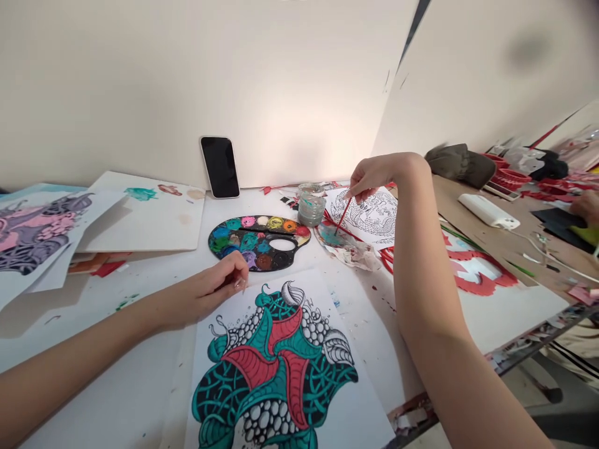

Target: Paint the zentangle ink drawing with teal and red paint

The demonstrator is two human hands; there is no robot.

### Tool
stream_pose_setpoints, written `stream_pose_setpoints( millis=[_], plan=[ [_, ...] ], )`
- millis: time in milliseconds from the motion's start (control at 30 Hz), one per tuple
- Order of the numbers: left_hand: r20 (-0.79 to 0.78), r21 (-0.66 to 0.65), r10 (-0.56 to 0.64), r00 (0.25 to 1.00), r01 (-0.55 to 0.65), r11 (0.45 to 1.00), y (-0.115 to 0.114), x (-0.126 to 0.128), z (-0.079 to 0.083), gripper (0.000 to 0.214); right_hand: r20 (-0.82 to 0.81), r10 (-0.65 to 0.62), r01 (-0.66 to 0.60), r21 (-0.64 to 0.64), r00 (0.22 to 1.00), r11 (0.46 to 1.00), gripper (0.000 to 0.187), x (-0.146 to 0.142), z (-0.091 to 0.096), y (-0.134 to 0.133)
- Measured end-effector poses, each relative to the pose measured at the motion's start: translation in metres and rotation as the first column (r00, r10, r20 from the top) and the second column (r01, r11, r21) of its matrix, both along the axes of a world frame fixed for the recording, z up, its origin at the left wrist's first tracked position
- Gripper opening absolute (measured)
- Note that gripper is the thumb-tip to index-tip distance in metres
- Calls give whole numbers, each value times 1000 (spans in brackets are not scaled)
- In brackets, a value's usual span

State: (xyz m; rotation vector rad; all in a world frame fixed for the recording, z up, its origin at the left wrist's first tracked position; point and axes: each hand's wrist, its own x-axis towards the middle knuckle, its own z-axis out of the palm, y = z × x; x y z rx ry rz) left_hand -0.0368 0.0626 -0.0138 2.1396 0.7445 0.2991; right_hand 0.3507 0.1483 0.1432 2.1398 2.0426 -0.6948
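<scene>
Across a white worktable (140,405), head view: the right hand (374,178) is raised at upper centre, with thumb and fingers pinched together on a thin red-handled paintbrush (343,216). The brush slants down to the left edge of a black-and-white line drawing (369,218); whether its tip touches the sheet cannot be told. The drawing lies beside a crumpled, teal-stained paper (341,246), which is partly tucked beneath it.

The left hand (210,293) rests on the tabletop with loosely curled fingers, holding nothing. It lies just above a finished teal, red and black patterned painting (276,368) and just below a black palette (259,242) with round wells of many colours. A glass jar (311,209) with a cloudy grey lining stands between the palette and the line drawing.

A black smartphone (219,167) leans upright against a cream wall (140,93) behind the palette. Further left lie a paint-smeared white board (150,212) and an overlapping patterned sheet in pink and black (42,234).

To the right, red cut-paper shapes (477,274) lie at the table's edge, on a brown cardboard surface (496,249) that also bears a white power bank (489,211) and a dark cap (461,165). A co-worker's hand (587,207) enters at the far right edge, well apart from the person's own hands.
</scene>
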Motion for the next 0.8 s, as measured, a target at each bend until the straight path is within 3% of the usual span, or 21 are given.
stream_pose_setpoints(
  millis=[367, 633, 800],
  plan=[
    [-42, 28, 5, 999, -4, 1000, -5, 8, 14, 28, 48, 83, -86, 63, 995, 994, 37, -12, 11, -10],
    [-18, 70, -15, 1000, 16, 997, -4, 11, 15, 26, -36, 185, -188, -117, 982, 975, 28, -28, 3, -8],
    [-25, 73, -19, 1000, 20, 997, -5, 11, 16, 27, -61, 194, -193, 30, 979, 981, 40, -17, 15, -22]
  ],
)
